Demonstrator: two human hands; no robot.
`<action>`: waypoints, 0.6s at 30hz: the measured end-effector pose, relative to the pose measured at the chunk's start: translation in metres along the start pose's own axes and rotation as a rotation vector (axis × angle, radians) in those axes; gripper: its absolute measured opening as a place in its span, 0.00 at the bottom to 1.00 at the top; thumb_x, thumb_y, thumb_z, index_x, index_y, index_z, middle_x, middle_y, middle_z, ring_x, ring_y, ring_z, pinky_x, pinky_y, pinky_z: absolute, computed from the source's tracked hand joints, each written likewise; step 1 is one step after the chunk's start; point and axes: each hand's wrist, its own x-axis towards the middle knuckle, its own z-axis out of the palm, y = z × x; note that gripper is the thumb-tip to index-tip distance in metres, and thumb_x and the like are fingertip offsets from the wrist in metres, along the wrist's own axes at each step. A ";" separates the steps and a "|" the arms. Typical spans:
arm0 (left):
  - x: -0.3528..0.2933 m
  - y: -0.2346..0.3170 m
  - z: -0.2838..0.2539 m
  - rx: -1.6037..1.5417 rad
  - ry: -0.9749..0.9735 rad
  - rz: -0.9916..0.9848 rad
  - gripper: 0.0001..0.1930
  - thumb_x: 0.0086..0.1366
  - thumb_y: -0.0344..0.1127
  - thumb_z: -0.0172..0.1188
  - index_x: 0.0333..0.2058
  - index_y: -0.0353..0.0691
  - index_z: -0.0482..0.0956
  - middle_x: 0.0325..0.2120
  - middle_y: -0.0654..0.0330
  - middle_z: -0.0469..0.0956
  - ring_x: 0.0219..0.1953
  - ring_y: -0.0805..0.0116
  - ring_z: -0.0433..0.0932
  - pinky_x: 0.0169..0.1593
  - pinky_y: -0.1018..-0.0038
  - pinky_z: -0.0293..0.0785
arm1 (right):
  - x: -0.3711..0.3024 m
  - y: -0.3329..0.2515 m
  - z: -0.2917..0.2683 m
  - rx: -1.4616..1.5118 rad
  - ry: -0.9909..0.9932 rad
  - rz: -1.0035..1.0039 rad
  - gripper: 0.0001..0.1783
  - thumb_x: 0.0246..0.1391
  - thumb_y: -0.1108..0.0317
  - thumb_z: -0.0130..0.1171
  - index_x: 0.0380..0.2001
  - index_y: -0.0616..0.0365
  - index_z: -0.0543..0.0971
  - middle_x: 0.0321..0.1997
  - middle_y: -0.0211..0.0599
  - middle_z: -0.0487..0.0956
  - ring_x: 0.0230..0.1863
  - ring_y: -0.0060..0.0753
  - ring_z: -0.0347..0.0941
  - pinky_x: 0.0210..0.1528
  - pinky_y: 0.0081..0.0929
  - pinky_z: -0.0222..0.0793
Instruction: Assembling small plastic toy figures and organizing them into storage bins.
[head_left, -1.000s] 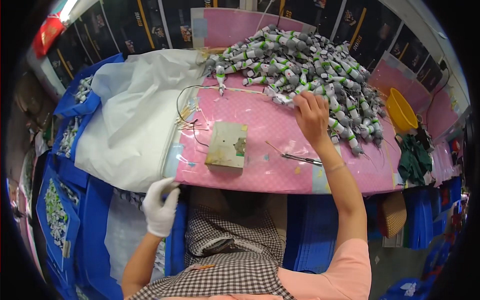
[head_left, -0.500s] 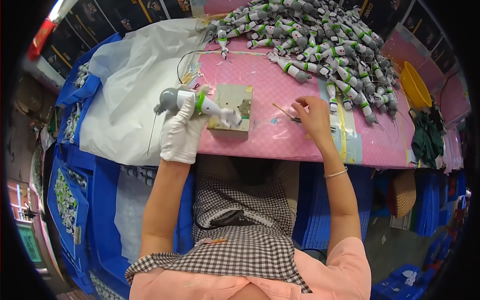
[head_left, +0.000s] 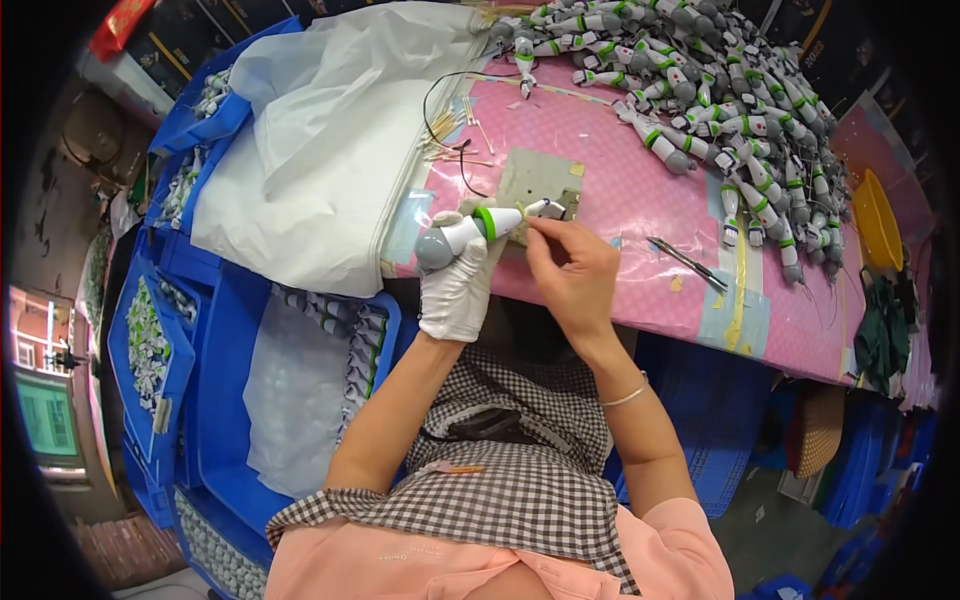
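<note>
The white, green-banded, grey-knobbed toy arm slanted hand-first away rightward; left grip held it, right grip pinched narrow.

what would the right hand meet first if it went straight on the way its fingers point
Most likely the white, green and grey toy part held in the gloved left hand; the right hand is close by its narrow end, though depth leaves actual contact unclear.

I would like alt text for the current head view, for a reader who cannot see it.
A person's white-gloved left hand holds a white, green and grey toy part, while the bare right hand is at its narrow end. Beyond, a grey block and a heap of similar parts lie on a pink-covered table.
</note>
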 end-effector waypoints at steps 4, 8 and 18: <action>-0.002 0.004 -0.009 0.080 -0.073 -0.038 0.19 0.53 0.23 0.63 0.41 0.49 0.70 0.50 0.64 0.67 0.55 0.58 0.67 0.62 0.57 0.63 | -0.003 -0.009 0.011 -0.042 -0.027 -0.148 0.06 0.43 0.78 0.61 0.29 0.66 0.80 0.21 0.34 0.78 0.19 0.19 0.72 0.22 0.16 0.65; 0.001 0.006 -0.012 0.145 -0.151 -0.014 0.18 0.52 0.26 0.66 0.39 0.49 0.69 0.50 0.58 0.68 0.53 0.59 0.69 0.56 0.67 0.68 | -0.001 -0.007 0.006 -0.059 0.040 -0.076 0.04 0.43 0.79 0.60 0.27 0.66 0.80 0.19 0.32 0.76 0.18 0.16 0.69 0.20 0.15 0.63; -0.001 0.009 -0.015 0.180 -0.234 -0.023 0.18 0.51 0.24 0.66 0.37 0.50 0.70 0.51 0.57 0.69 0.56 0.57 0.67 0.59 0.64 0.63 | 0.002 -0.013 0.000 -0.029 -0.051 -0.067 0.02 0.42 0.80 0.61 0.23 0.66 0.78 0.17 0.29 0.75 0.18 0.12 0.67 0.19 0.13 0.61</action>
